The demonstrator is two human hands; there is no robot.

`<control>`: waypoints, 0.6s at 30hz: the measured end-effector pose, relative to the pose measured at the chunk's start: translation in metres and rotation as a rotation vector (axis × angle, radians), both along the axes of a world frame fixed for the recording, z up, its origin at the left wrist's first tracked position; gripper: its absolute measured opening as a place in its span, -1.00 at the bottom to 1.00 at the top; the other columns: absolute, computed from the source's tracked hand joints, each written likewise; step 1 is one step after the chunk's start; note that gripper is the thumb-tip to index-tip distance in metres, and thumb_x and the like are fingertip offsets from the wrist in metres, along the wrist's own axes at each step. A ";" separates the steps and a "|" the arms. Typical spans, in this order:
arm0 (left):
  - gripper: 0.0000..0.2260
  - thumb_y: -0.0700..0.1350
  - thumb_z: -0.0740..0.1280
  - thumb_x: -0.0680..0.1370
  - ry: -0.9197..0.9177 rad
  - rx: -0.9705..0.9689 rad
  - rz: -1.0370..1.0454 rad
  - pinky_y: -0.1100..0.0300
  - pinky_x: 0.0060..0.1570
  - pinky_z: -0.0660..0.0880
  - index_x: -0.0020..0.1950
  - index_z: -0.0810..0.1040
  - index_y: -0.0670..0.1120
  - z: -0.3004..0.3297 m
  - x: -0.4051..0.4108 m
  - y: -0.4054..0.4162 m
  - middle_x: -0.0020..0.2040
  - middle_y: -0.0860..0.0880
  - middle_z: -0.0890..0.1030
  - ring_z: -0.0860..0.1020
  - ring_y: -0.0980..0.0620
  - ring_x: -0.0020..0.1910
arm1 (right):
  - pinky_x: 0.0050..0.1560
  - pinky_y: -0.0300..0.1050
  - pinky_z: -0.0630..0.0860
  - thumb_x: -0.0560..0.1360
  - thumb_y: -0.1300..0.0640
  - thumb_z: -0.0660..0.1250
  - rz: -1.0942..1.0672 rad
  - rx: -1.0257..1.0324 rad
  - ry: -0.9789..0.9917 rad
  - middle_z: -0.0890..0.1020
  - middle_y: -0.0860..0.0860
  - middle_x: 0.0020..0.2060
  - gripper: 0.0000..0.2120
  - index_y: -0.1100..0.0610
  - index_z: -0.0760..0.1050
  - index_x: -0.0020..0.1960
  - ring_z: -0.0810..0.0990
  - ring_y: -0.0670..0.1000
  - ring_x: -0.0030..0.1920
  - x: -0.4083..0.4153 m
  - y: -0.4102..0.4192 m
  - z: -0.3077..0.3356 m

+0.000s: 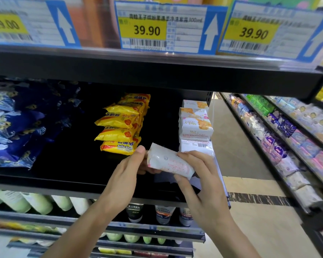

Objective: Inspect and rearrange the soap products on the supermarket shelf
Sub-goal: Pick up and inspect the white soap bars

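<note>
A white wrapped soap bar (pixel 168 162) with pink print is held tilted in front of the black shelf (pixel 67 179). My left hand (pixel 132 168) grips its left end, thumb on top. Its right end sits in my right hand (pixel 196 172), fingers curled over it and thumb underneath. Just behind stands a stack of white and orange soap bars (pixel 195 125) at the shelf's right end. A pile of yellow sulfur soap packs (pixel 122 125) lies in the middle of the shelf.
Dark blue patterned packs (pixel 13 127) fill the shelf's left side. Price tags (pixel 162 27) hang on the shelf edge above. Bottles and tubes (pixel 134 211) stand on the lower shelves. To the right, an aisle floor (pixel 250 211) and another stocked rack (pixel 287 138).
</note>
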State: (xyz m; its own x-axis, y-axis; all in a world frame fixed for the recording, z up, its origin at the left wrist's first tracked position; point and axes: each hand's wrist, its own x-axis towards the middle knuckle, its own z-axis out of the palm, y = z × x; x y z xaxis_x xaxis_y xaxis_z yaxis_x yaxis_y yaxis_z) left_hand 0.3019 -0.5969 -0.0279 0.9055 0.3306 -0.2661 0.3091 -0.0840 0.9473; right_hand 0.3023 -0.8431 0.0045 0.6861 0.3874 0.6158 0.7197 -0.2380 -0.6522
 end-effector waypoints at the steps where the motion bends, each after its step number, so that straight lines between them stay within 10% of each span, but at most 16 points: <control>1: -0.69 0.01 0.23 0.68 0.044 -0.032 -0.005 -0.06 -0.08 0.61 0.29 0.60 -0.15 0.005 0.003 -0.001 -0.32 0.06 0.69 0.66 -0.02 -0.19 | 0.28 -0.40 0.35 0.57 0.16 0.40 0.006 0.012 0.018 0.49 -0.13 0.28 -0.60 -0.04 0.48 0.39 0.44 -0.03 0.36 0.000 0.000 0.000; 10: -0.49 -0.13 0.42 0.51 -0.410 0.216 -0.232 0.05 0.32 0.45 0.41 0.43 0.18 0.057 -0.071 -0.043 0.27 0.09 0.61 0.57 0.06 0.28 | 0.09 -0.31 0.55 0.61 0.04 0.34 0.053 0.075 0.222 0.62 -0.14 0.17 -0.69 -0.03 0.53 0.35 0.60 0.01 0.24 -0.002 0.001 0.001; 18: -0.63 -0.08 0.45 0.54 -0.406 0.179 -0.224 0.29 0.21 0.51 0.33 0.50 0.07 0.058 -0.065 -0.045 0.20 0.10 0.65 0.60 0.09 0.24 | 0.12 -0.16 0.60 0.60 0.01 0.33 0.082 0.031 0.301 0.66 -0.14 0.18 -0.68 -0.04 0.52 0.35 0.63 -0.02 0.23 -0.005 -0.001 0.004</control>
